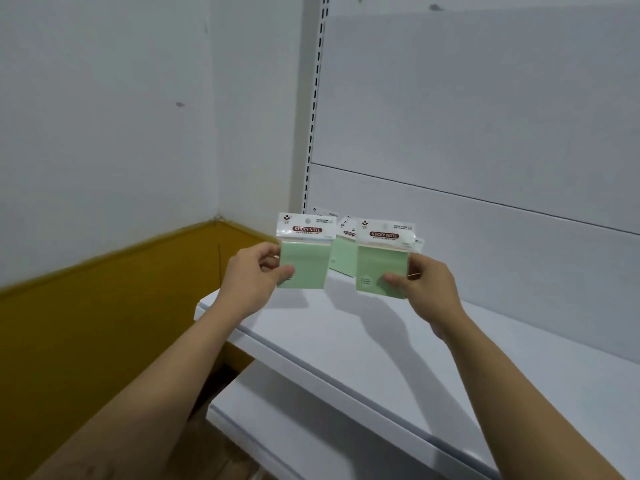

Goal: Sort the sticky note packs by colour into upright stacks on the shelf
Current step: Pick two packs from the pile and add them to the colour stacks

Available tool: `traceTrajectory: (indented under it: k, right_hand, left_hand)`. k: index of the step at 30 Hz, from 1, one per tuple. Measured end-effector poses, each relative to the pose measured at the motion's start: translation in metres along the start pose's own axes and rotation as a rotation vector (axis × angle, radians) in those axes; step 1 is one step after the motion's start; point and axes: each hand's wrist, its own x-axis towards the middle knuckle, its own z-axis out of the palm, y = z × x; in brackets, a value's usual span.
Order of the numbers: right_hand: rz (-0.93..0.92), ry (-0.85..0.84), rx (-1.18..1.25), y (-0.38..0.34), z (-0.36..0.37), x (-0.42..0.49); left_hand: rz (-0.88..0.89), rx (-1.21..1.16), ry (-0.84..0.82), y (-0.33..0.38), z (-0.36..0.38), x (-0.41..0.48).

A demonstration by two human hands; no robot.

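The left pack (pixel 304 263) and right pack (pixel 379 268), both green, hang over the shelf (pixel 381 341), pinched one apiece in the grip of the left hand (pixel 256 273) and right hand (pixel 424 284). Best set them upright against the green packs (pixel 343 252) leaning far behind, headers up.

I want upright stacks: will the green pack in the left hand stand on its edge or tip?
Probably light: the left hand pinches the green pack by one side edge. Its glossy wrapper may slide on the smooth shelf. Seemingly thin, it likely tips unless leaned.
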Motion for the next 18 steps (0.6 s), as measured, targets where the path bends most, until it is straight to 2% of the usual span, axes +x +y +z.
traceTrajectory:
  k: [10, 18]
  right_hand:
    - [-0.002, 0.062, 0.009, 0.029, 0.005, 0.069]
    - [0.04, 0.019, 0.04, 0.057, 0.016, 0.1]
  left_hand:
    - [-0.015, 0.022, -0.019, 0.001, 0.037, 0.052]
    - [-0.011, 0.05, -0.002, -0.01, 0.051, 0.074]
